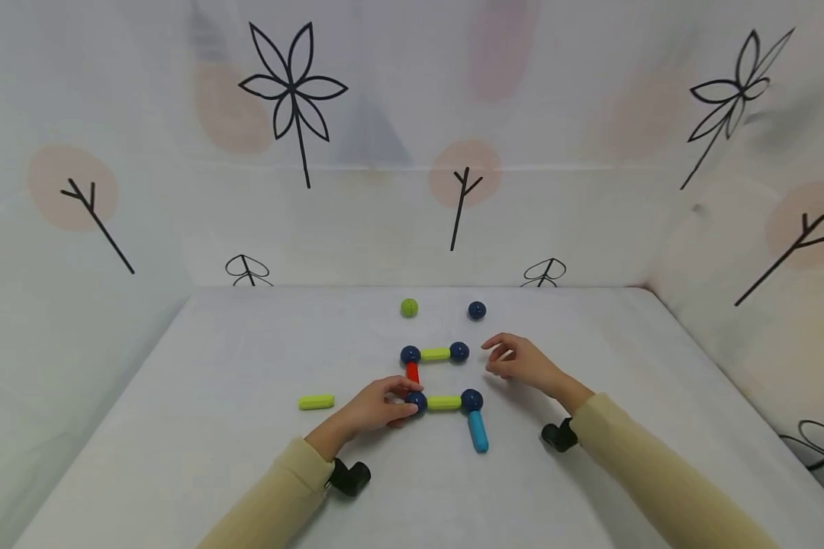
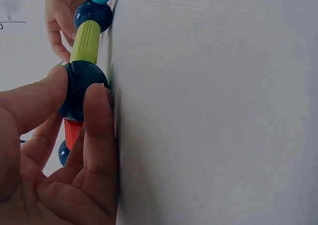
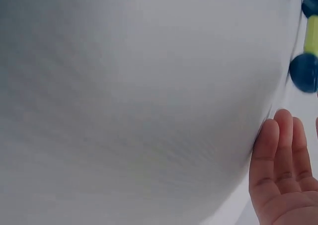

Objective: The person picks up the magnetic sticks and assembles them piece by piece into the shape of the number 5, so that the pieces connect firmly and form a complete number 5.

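A chain of dark blue balls and coloured rods lies on the white table. My left hand [image 1: 374,406] pinches the near-left ball [image 2: 77,98] between thumb and finger. From that ball, a red rod [image 1: 413,372] runs back to another ball [image 1: 410,354], then a yellow-green rod [image 1: 436,354] leads right to an end ball [image 1: 459,351]. Another yellow-green rod [image 1: 444,402] joins the held ball to a ball [image 1: 471,401] with a light blue rod [image 1: 478,431] pointing toward me. Just right of the end ball, my right hand [image 1: 522,364] hovers with loosely bent fingers, holding nothing.
Behind the chain sit a loose green ball [image 1: 409,307] and a loose dark blue ball [image 1: 477,310]. One yellow-green rod [image 1: 316,402] lies by itself to the left. Patterned white cloth [image 1: 378,221] walls the table's back and sides.
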### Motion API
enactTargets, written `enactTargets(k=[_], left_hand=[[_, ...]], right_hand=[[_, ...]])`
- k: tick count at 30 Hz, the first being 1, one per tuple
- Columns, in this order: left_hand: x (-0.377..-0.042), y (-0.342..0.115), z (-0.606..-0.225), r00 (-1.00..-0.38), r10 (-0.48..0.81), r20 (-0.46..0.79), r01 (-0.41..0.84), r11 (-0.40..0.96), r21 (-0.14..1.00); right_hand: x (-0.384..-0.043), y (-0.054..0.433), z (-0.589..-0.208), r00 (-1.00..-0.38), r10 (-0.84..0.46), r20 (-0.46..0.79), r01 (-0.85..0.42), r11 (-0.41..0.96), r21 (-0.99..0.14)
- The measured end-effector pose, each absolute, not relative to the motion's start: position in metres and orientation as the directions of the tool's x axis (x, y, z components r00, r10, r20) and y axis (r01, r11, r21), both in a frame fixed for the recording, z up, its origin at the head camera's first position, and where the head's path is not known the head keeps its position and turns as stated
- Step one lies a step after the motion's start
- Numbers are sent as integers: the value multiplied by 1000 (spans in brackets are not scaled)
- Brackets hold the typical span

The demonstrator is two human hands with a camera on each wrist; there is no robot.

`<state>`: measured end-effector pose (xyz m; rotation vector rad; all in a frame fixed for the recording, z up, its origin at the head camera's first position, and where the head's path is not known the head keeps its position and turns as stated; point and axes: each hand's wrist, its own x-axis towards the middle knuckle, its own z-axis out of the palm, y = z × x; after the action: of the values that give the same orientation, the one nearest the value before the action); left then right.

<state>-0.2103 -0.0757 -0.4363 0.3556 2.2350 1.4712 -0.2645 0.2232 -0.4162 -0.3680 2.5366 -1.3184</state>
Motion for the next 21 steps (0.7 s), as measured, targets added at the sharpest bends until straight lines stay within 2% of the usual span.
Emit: enactTargets(k=[21], left_hand=[[-210, -74, -438, -877, 428, -219, -26, 413, 910]], right_hand=[[-329, 220, -416, -967, -198, -161, 14, 590, -808]])
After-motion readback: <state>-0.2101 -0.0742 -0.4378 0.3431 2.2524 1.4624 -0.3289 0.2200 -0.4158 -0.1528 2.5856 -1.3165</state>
